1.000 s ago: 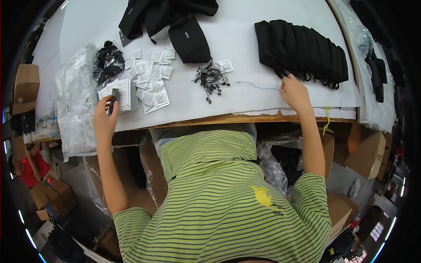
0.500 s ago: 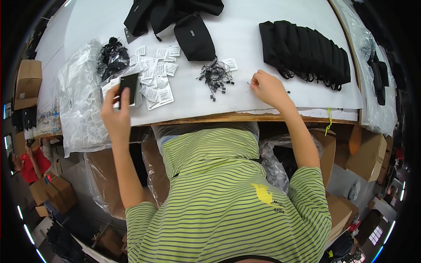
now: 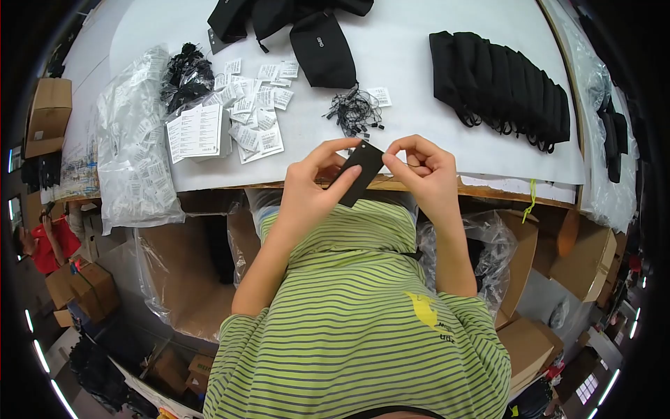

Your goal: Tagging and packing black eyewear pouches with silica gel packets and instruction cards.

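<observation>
Over the table's front edge, my left hand (image 3: 310, 183) grips a black hang tag (image 3: 361, 176) between thumb and fingers, tilted, with a small hole at its upper corner. My right hand (image 3: 427, 171) is closed in a pinch beside that corner; a thin dark string (image 3: 417, 165) shows at its fingers. Just beyond lies a tangled pile of black tag strings (image 3: 352, 112) with small black ends. A black pouch (image 3: 323, 52) rests behind the pile. To the left, a stack of white printed cards (image 3: 195, 134) sits beside scattered small white labels (image 3: 244, 105).
Black pouches (image 3: 499, 87) stand in a row at the right. A clear bag of labels (image 3: 136, 140) and a bagged bundle of black strings (image 3: 187, 78) lie left. Open cardboard boxes (image 3: 178, 279) stand under the table edge. A person in red (image 3: 59, 237) is far left.
My left hand has brought the black hang tag from the card stack to the middle. My right hand has come inward and nearer, meeting the tag's corner.
</observation>
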`<state>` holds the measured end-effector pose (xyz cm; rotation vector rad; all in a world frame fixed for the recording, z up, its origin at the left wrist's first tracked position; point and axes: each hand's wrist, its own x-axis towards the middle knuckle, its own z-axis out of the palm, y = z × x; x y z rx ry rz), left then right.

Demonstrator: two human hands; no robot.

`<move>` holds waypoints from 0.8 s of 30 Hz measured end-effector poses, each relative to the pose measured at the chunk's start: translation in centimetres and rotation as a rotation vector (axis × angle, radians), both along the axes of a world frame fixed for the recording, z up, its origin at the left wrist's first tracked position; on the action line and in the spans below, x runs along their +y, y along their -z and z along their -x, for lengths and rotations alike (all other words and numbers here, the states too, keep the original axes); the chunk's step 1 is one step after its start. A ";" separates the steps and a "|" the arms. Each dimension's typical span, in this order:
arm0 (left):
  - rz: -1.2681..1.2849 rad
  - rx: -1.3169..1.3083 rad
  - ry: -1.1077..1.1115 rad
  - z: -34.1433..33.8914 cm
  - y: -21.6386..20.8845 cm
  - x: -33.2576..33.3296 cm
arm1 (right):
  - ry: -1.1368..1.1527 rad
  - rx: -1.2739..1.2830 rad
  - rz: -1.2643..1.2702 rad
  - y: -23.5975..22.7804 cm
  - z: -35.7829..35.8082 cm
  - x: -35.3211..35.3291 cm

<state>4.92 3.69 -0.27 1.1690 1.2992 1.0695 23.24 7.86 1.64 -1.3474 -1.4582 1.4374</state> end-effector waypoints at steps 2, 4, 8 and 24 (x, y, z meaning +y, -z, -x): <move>-0.010 0.063 0.031 -0.3 -0.3 -0.1 | 0.027 0.014 0.011 0.4 0.5 -0.2; -0.023 0.085 0.035 -0.6 -0.4 -0.1 | 0.045 -0.077 -0.074 0.5 0.7 -0.4; -0.162 0.284 0.039 -1.2 -0.6 -0.1 | 0.054 -0.104 -0.082 0.3 0.6 -0.3; 0.121 -0.201 0.095 -0.7 -0.2 0.0 | -0.169 0.309 0.408 2.2 -0.7 -0.2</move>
